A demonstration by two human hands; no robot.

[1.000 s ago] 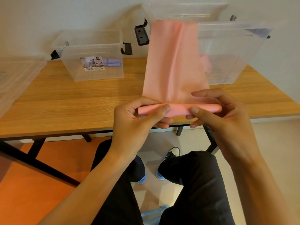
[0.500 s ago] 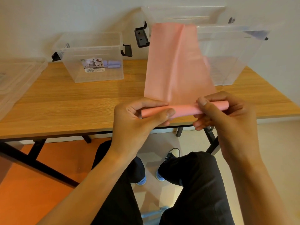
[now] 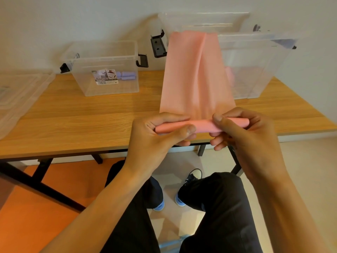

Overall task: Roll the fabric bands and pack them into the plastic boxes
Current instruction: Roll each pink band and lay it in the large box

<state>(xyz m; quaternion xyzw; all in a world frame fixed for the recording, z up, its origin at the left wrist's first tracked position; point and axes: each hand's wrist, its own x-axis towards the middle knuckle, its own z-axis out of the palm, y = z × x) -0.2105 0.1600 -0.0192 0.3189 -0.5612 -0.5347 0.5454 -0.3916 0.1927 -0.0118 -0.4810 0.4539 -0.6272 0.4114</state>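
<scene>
The left hand and right hand are pinching the rolled end of the pink band above the counter edge. Its loose length is stretching toward 12 o'clock over the clear box rim, likely for rolling tension.

The band was plain salmon pink, and the rolls in the clear box were lilac. The bench showed tan wood grain; the box latches were black.
</scene>
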